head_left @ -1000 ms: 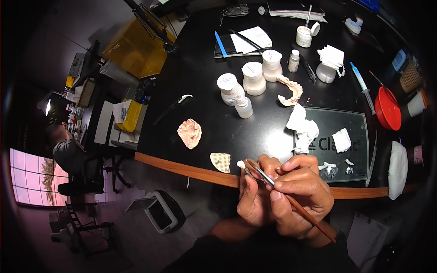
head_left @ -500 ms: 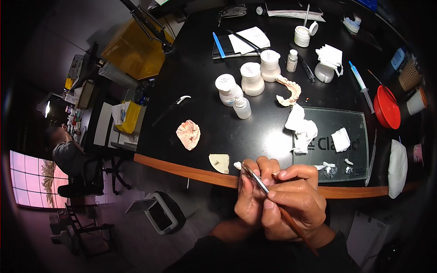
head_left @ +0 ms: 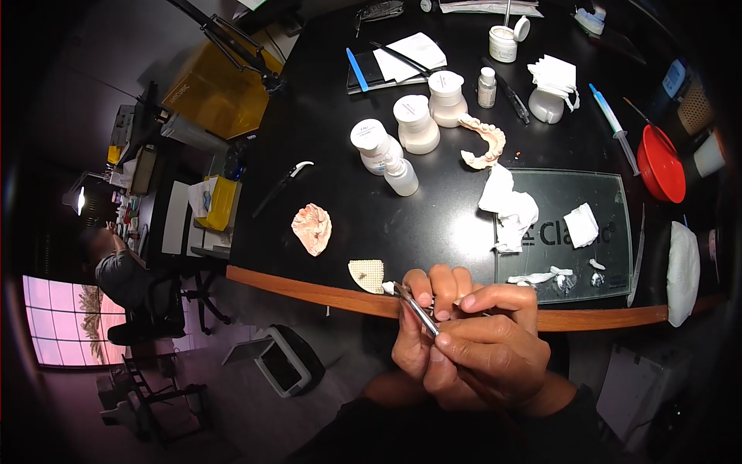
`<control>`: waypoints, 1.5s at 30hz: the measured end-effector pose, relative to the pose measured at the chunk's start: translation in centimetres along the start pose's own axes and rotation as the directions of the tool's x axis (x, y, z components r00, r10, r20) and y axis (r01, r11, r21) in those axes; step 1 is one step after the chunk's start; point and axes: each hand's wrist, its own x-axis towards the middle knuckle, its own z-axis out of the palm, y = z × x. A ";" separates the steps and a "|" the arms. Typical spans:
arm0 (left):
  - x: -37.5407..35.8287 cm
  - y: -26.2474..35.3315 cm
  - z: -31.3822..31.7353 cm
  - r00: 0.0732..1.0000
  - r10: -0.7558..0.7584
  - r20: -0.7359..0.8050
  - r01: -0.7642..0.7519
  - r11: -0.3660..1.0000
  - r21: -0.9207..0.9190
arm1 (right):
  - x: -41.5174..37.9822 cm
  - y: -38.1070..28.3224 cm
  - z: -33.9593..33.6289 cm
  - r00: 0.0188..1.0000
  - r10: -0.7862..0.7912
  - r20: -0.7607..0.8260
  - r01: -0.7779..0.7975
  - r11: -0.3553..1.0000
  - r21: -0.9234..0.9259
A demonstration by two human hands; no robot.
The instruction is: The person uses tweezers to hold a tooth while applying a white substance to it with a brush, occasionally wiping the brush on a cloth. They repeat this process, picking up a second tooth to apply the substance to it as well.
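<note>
Dark top [head_left: 448,437]; dark sleeves [head_left: 576,410]; bare left hand [head_left: 413,340], right hand [head_left: 495,352]

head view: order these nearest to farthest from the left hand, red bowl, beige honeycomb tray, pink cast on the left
From the left hand, nearest first:
1. Beige honeycomb tray, just to its left, by the front edge
2. Pink cast, farther left and back
3. Red bowl, well off to the right

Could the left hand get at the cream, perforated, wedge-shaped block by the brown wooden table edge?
Probably yes: the left hand is close to the block with nothing visible blocking the way, though it seems busy with a small white piece.
</note>
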 end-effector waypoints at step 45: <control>0.1 -0.1 0.1 0.999 0.029 -0.022 -0.031 0.997 -0.068 | -0.1 -0.1 -0.8 0.993 -0.012 0.116 0.019 0.998 -0.056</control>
